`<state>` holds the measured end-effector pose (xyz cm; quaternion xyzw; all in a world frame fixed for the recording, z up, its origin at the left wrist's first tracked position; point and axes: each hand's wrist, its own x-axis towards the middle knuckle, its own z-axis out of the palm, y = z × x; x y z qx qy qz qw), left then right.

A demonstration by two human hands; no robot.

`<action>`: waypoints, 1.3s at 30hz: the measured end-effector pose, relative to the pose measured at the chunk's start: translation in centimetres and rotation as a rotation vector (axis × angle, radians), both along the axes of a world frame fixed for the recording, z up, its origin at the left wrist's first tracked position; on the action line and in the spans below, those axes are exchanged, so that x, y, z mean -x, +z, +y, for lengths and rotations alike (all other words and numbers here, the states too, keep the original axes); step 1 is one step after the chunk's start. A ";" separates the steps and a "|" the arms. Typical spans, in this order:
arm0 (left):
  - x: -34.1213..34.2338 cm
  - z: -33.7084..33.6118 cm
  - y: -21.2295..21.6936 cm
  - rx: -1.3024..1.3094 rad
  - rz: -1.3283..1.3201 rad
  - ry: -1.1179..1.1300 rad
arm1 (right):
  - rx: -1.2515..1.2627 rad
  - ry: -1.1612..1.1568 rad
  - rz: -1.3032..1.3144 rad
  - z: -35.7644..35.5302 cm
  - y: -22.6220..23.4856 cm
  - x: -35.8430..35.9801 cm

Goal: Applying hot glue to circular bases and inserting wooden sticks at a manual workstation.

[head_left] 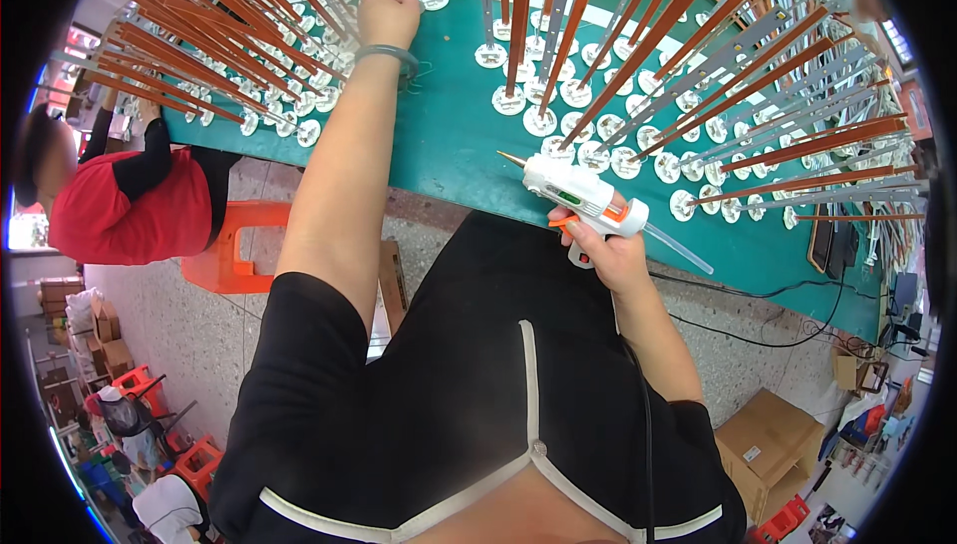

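Note:
My right hand (616, 253) is wrapped round the handle of a white glue gun (578, 190) with an orange trigger. The gun's thin brass-coloured nozzle points left over the front edge of the table, and a clear glue stick (680, 250) sticks out of its back. My left arm stretches far across the table. At its end my left hand (391, 13), with a bangle at the wrist, has curled fingers beside a white round base (434, 0) carrying a brown strip. Whatever those fingers hold is hidden.
Several brown and grey upright strips on white round bases (539, 122) crowd both sides of the green table (454, 135). A black cable (738, 290) hangs by the right front edge. On the left, a person in red (130, 205) works near an orange stool (244, 245). A cardboard box (768, 444) stands at lower right.

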<state>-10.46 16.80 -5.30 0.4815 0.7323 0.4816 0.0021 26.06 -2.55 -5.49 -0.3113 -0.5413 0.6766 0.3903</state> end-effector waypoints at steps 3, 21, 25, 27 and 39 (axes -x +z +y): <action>-0.5 0.5 0.6 0.064 0.055 0.043 | 0.032 0.002 -0.025 0.0 -0.2 -0.2; -0.1 -1.1 1.2 0.415 0.093 0.018 | 0.025 0.020 0.046 0.0 -0.3 -0.2; -0.2 -4.3 0.2 0.352 -0.395 -0.143 | 0.019 0.030 0.044 0.0 -0.3 -0.2; -1.8 -8.1 2.0 0.395 -0.630 -0.332 | 0.024 0.027 0.054 0.0 -0.4 -0.2; -6.8 -18.3 0.5 0.214 -0.635 -0.669 | 0.022 0.031 0.045 -0.3 -0.6 -0.4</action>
